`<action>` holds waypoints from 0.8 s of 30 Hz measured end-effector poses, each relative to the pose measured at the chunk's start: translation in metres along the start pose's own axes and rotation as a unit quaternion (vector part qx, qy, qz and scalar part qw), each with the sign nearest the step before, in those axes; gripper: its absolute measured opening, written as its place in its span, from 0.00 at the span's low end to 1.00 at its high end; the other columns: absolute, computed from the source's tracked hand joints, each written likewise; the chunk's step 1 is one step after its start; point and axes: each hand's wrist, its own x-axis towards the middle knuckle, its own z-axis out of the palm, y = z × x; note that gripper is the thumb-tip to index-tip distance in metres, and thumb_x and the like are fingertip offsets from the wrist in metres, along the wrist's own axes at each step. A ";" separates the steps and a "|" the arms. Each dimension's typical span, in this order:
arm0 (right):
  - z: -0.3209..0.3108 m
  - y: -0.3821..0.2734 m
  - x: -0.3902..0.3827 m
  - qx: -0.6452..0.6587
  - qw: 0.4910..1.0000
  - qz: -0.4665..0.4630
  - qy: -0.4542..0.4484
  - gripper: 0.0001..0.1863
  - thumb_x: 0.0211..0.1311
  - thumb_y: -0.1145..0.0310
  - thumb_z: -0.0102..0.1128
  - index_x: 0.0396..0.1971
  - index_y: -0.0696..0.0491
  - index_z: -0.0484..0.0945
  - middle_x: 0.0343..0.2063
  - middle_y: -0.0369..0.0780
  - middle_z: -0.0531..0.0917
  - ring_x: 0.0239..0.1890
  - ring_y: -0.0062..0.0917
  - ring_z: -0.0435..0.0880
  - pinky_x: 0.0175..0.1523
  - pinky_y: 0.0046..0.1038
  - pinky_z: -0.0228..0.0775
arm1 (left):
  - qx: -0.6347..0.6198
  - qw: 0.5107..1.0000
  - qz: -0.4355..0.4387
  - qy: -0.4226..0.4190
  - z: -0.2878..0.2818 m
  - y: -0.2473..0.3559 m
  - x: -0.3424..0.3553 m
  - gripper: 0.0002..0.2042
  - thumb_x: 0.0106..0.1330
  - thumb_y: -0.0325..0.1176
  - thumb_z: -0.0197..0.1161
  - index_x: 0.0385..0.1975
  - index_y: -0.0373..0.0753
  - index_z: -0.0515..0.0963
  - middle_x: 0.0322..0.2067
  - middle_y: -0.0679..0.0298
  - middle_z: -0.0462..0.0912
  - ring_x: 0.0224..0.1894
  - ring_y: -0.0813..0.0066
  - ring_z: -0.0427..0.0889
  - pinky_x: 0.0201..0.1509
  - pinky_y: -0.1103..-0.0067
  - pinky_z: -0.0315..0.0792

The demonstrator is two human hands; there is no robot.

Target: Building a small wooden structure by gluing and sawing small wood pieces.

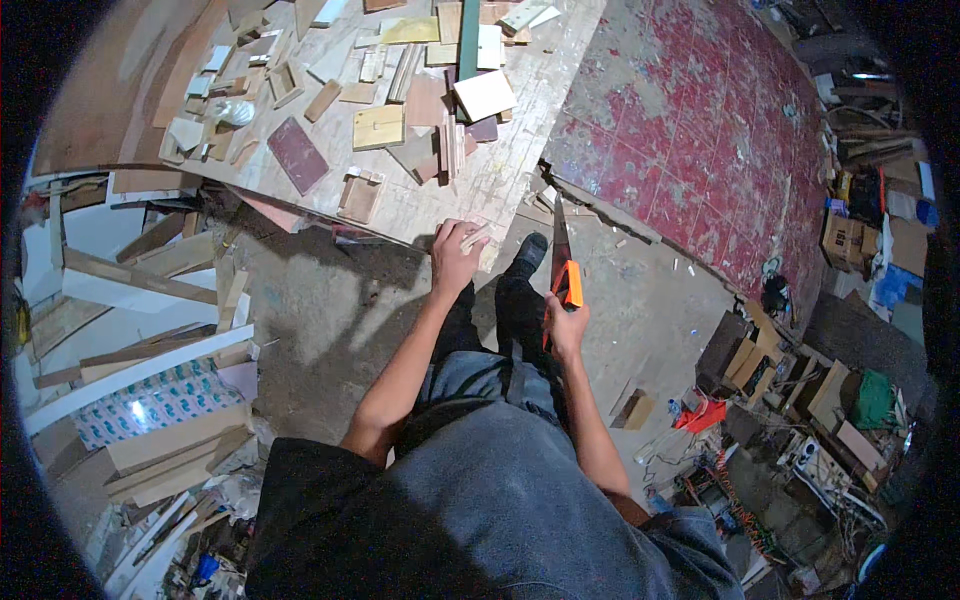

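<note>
My left hand (456,250) is closed on a small light wooden piece (478,236) at the front right corner of the wooden worktable (500,190). My right hand (566,325) grips the orange handle of a handsaw (562,245), its metal blade pointing forward, just right of the table corner and apart from the wooden piece. Small boards, blocks and strips lie on the tabletop, among them a white piece (484,95), a maroon rectangle (297,155) and a small wooden tray-like piece (359,195) nearest my left hand.
Stacked boards and offcuts (140,320) fill the floor at the left. A red tiled surface (680,130) lies beyond the table's right side. Cardboard boxes (850,240), cables and scrap (780,470) crowd the right. My leg and socked foot (525,255) are below the table corner.
</note>
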 end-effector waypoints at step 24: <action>0.053 -0.006 -0.031 0.109 0.994 0.028 0.001 0.10 0.60 0.79 0.63 0.25 0.52 0.71 0.18 0.30 0.74 0.16 0.14 0.70 0.21 0.23 0.62 | 0.109 0.961 0.118 -0.224 0.086 -0.055 0.037 0.11 0.45 0.27 0.76 0.30 0.37 0.87 0.34 0.57 0.80 0.45 0.54 0.78 0.51 0.65 0.76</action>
